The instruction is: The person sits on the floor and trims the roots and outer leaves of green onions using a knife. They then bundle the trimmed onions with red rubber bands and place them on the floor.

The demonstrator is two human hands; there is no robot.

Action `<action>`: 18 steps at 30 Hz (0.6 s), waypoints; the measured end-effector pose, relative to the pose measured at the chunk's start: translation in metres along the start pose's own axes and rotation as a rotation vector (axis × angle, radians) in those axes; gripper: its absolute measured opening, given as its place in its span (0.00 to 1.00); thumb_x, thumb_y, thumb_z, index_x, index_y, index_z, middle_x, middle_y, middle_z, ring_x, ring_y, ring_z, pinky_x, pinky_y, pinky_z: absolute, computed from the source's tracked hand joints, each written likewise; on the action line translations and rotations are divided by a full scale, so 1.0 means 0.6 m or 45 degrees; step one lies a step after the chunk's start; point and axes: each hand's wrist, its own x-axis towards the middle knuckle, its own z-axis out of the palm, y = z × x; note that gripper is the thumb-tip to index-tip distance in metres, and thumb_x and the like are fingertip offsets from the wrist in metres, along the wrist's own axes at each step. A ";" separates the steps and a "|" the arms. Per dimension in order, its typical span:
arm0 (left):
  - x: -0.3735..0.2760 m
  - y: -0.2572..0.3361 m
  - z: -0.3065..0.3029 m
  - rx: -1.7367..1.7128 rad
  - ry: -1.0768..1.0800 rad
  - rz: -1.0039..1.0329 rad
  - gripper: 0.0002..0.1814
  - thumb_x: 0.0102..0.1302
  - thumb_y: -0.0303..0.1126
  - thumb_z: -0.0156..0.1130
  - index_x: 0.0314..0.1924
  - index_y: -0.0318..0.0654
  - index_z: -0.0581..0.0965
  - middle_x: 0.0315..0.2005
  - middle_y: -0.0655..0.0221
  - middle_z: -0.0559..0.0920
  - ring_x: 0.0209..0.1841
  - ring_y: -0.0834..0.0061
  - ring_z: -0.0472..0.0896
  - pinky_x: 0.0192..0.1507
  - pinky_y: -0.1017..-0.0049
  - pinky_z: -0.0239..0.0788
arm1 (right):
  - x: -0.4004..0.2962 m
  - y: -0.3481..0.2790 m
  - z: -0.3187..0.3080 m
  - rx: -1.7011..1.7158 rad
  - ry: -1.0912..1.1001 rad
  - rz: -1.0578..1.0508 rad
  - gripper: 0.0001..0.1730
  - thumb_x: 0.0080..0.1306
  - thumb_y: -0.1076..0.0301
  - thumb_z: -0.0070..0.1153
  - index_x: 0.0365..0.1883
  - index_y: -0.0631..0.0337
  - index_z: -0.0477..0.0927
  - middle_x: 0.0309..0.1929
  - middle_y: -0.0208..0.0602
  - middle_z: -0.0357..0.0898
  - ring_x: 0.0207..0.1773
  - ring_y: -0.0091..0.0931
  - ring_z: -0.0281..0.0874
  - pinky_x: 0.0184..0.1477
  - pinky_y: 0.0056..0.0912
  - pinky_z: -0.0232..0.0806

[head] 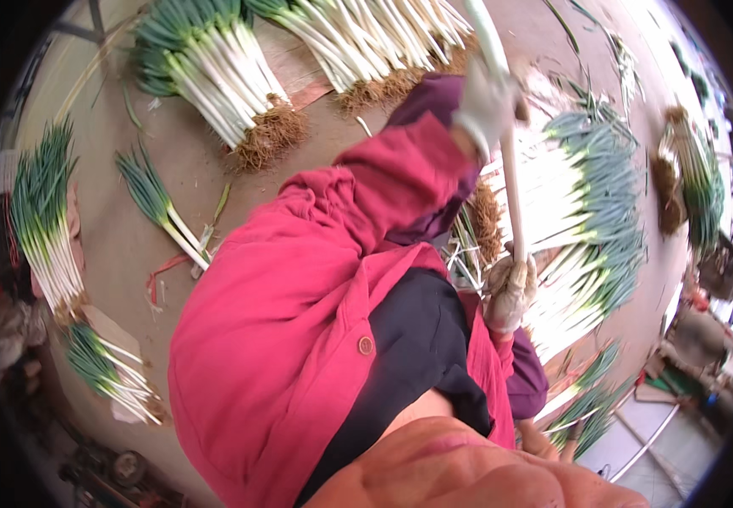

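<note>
A long, pale green onion stalk (514, 197) stretches between my two gloved hands. My left hand (486, 105), in a whitish glove and blurred, is around its upper part; the thicker top runs out of the picture. My right hand (511, 295), in a soiled glove, grips the lower end near my chest. Beyond both hands lies a broad pile of green onions (601, 184), white stems towards me and green leaves away. Brown roots (486, 216) show at the pile's near edge, beside peeled scraps (465, 260).
Rooted green onion bundles (214, 82) (373, 44) lie at the top. Others rest at left (46, 222) and far right (700, 178). A few loose onions (166, 209) and a red strip (160, 276) are on the floor. Bare fingers (541, 441) show at lower right; whose is unclear.
</note>
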 end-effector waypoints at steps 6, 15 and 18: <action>-0.035 0.037 -0.049 -0.378 -0.242 0.133 0.14 0.69 0.33 0.51 0.50 0.38 0.60 0.22 0.70 0.71 0.13 0.82 0.69 0.12 0.79 0.67 | 0.009 -0.006 0.011 -0.187 -0.261 0.114 0.23 0.71 0.53 0.47 0.43 0.70 0.72 0.15 0.25 0.62 0.12 0.15 0.54 0.13 0.19 0.50; 0.278 0.152 -0.212 0.039 0.080 0.287 0.14 0.70 0.33 0.50 0.52 0.37 0.67 0.28 0.63 0.76 0.20 0.75 0.75 0.20 0.76 0.77 | 0.050 -0.017 -0.059 -0.344 0.286 0.013 0.22 0.74 0.57 0.40 0.45 0.71 0.74 0.22 0.30 0.71 0.16 0.14 0.60 0.21 0.14 0.57; 0.354 0.088 -0.304 -0.028 0.389 0.062 0.21 0.71 0.44 0.49 0.50 0.31 0.70 0.31 0.59 0.79 0.27 0.75 0.77 0.30 0.79 0.78 | 0.055 0.006 -0.067 -0.349 0.320 0.059 0.20 0.74 0.59 0.42 0.44 0.70 0.75 0.22 0.31 0.72 0.15 0.14 0.61 0.20 0.15 0.58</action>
